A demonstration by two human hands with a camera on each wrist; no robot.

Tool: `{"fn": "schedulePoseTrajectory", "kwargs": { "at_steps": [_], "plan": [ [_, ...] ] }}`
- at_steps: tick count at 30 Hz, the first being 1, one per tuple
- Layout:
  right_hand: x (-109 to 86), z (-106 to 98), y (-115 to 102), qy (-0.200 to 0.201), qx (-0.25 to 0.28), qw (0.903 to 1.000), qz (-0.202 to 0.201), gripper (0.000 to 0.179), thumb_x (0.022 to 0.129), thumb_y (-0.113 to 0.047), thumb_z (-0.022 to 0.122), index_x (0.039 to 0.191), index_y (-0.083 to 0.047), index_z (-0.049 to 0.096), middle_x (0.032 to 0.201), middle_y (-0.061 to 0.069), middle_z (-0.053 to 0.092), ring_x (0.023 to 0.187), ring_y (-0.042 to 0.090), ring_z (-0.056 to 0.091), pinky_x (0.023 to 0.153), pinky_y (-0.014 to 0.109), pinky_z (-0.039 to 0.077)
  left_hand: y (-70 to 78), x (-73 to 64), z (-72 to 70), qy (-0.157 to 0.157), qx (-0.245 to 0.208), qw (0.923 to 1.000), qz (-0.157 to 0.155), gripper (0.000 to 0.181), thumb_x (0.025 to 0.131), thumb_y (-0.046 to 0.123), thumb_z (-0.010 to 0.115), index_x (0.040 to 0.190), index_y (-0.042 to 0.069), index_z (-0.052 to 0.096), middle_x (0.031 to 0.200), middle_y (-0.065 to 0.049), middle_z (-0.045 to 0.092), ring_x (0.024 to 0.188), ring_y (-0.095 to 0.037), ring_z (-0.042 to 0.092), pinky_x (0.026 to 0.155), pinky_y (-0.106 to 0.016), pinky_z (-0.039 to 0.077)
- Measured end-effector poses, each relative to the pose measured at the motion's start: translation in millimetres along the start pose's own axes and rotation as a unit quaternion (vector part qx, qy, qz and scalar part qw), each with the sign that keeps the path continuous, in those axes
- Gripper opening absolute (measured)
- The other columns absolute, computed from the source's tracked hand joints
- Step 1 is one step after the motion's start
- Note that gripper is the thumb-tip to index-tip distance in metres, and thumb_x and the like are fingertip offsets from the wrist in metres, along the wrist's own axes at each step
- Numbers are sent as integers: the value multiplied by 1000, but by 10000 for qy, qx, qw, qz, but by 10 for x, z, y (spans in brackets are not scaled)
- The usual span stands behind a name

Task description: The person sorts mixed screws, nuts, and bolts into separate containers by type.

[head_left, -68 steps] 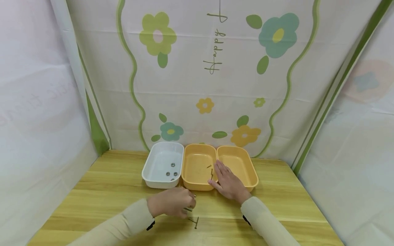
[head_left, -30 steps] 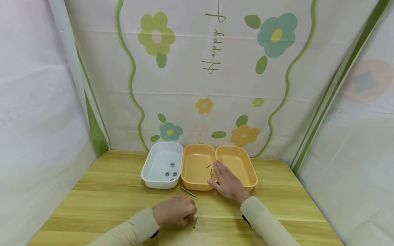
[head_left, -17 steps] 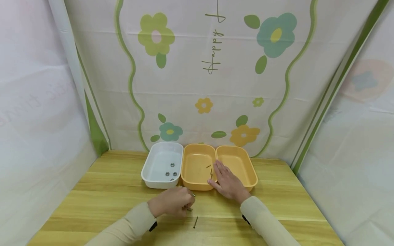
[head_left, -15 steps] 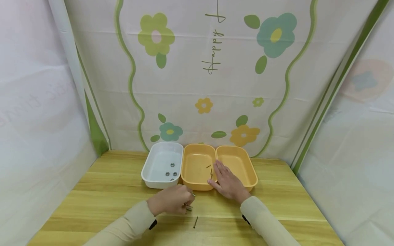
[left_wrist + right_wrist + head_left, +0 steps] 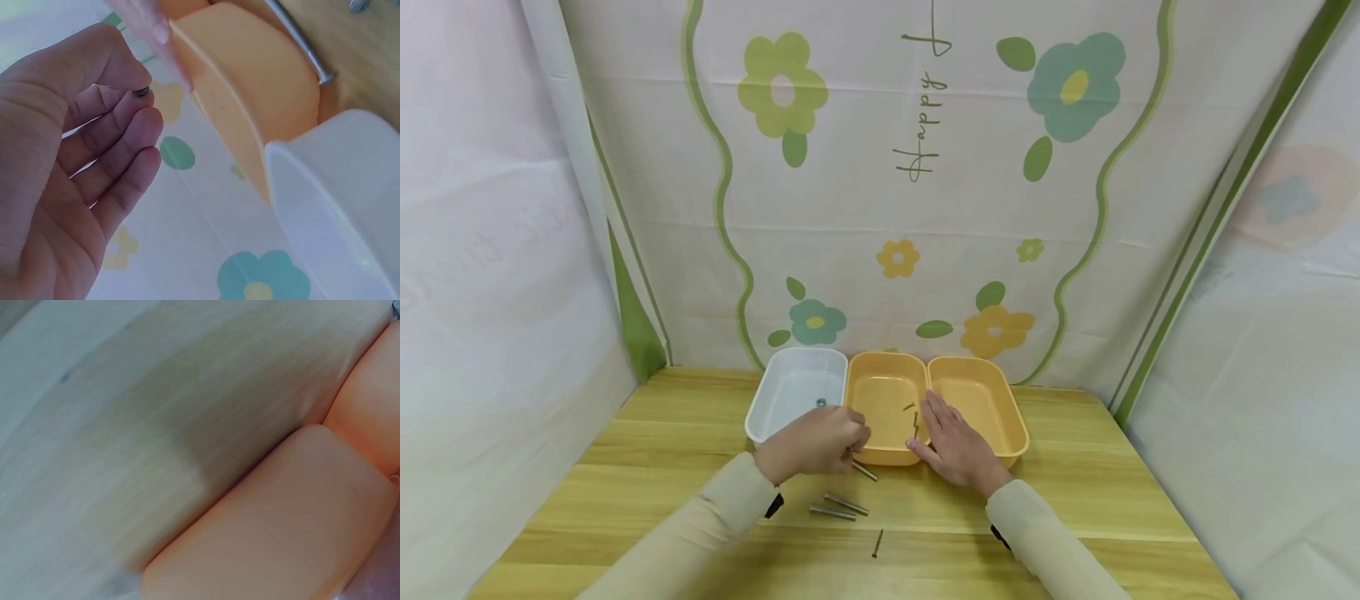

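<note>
My left hand (image 5: 816, 442) is raised above the front corner where the white tray (image 5: 760, 417) meets the middle orange tray (image 5: 880, 456). Its thumb and index finger pinch a small screw, whose dark cross-slotted head (image 5: 142, 92) shows in the left wrist view; the shank is hidden. My right hand (image 5: 955, 446) rests with straight fingers on the adjoining rims of the middle tray and the right orange tray (image 5: 1018, 437). Several small screws (image 5: 916, 417) lie inside the middle tray, near the right fingertips.
A long bolt (image 5: 865, 472) lies before the middle tray, with two thick bolts (image 5: 846, 504) nearer. One thin screw (image 5: 877, 543) lies on the wooden table (image 5: 700, 450) closer to me. A nut (image 5: 821, 402) shows in the white tray; my left hand covers its front. A patterned cloth (image 5: 850, 183) hangs behind.
One of the two thin screws has left the table and is in my left hand's pinch. That hand has moved forward to the trays, uncovering the bolts. The right hand stays put.
</note>
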State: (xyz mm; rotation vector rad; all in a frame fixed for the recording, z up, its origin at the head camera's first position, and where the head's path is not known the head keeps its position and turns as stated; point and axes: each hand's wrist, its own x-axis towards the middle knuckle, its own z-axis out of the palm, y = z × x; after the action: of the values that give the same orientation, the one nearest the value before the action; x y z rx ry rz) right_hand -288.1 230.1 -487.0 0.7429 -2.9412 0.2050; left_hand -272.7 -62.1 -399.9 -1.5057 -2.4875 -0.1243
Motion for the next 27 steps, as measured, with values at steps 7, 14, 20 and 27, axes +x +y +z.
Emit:
{"fn": "schedulePoseTrajectory", "kwargs": {
  "at_steps": [7,14,20,27],
  "plan": [
    [0,14,11,-2,22,10000,29,88,110,-63,33,167,2,15,176,22,16,165,36,18,132,52,25,-168,176,-52,180,-69,9997,-152,25,71,-6,73,69,15,60,70,9,51,62,-2,37,55,-16,32],
    [10,38,16,43,33,10000,42,89,110,-64,33,167,2,17,176,21,16,165,35,18,132,51,25,-318,332,32,84,-209,9986,-474,22,76,-4,77,73,13,64,78,3,64,64,-4,43,56,-16,38],
    [9,40,18,-43,-8,9999,111,88,110,-63,33,168,1,13,177,21,14,166,34,16,133,50,24,-400,442,159,144,-353,9977,-560,20,76,-5,74,71,11,61,73,3,58,63,-6,40,55,-18,34],
    [-2,21,3,-43,93,9999,83,88,110,-62,36,167,2,15,177,21,14,165,34,16,133,51,24,-452,545,285,126,-317,9956,-868,23,75,-7,75,70,11,63,70,6,56,62,-6,45,54,-18,37]
  ]
}}
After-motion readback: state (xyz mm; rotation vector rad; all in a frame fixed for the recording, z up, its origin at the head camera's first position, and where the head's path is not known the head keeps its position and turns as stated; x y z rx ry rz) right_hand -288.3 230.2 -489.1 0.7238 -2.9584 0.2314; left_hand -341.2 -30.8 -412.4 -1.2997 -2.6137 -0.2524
